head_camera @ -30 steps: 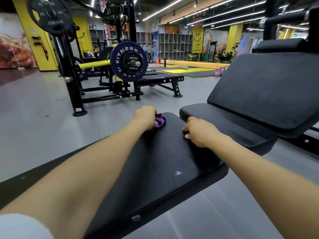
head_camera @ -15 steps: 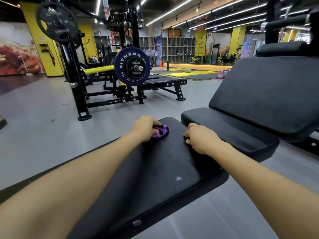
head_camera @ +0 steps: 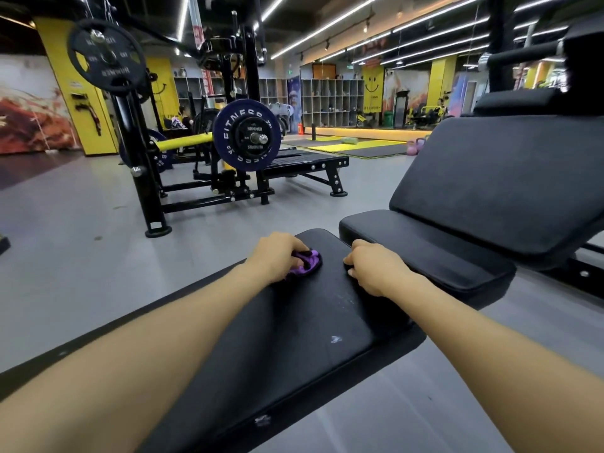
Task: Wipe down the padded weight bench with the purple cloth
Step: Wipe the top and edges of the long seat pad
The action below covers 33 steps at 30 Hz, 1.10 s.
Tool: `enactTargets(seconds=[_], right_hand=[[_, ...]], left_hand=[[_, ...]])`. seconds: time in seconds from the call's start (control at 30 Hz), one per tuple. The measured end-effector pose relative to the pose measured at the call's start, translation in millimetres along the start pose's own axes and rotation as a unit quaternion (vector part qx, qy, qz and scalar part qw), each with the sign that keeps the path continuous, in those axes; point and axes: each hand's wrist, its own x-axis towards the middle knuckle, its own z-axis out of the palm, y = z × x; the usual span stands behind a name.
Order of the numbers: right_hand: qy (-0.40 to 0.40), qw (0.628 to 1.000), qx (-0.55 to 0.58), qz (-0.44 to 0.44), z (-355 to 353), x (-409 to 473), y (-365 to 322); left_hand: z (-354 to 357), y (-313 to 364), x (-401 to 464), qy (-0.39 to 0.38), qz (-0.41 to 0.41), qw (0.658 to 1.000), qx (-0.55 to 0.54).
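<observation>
Left hand [head_camera: 277, 256] — purple cloth [head_camera: 307, 264] underneath

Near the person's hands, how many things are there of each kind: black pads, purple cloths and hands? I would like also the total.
Black pads: 3, the flat pad, the seat pad, the back pad
Purple cloths: 1, the cloth
Hands: 2, left hand, right hand
Total: 6

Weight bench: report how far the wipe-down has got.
Done: nothing can be confirmed clean; a pale scuff remains on the near pad of the weight bench. In hand: the left hand presses the purple cloth on that pad's far end, while the right hand grips its far right edge. Left: the seat pad and the backrest, neither touched by the cloth.
</observation>
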Motion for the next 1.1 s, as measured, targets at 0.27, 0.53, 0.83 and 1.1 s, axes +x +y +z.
enactTargets(seconds=[0.27,0.53,0.83,1.1], right_hand=[[0.003,1.000,0.012,-0.012,-3.0,-1.9,1.7],[-0.003,0.999,0.034,-0.011,-7.7,-9.6,0.5],[-0.019,0.991,0.129,0.014,-21.4,-22.8,7.5],[-0.048,0.992,0.096,0.071,-35.0,-76.4,26.7]], left_hand=[[-2.8,1.7,-19.9,-0.004,0.023,0.999,-0.044],[-4.7,23.0,-26.6,-0.011,-0.018,0.999,-0.027],[1.0,33.3,-22.7,-0.018,-0.007,0.999,-0.026],[8.2,53.9,-22.9,0.031,-0.048,0.998,-0.007]])
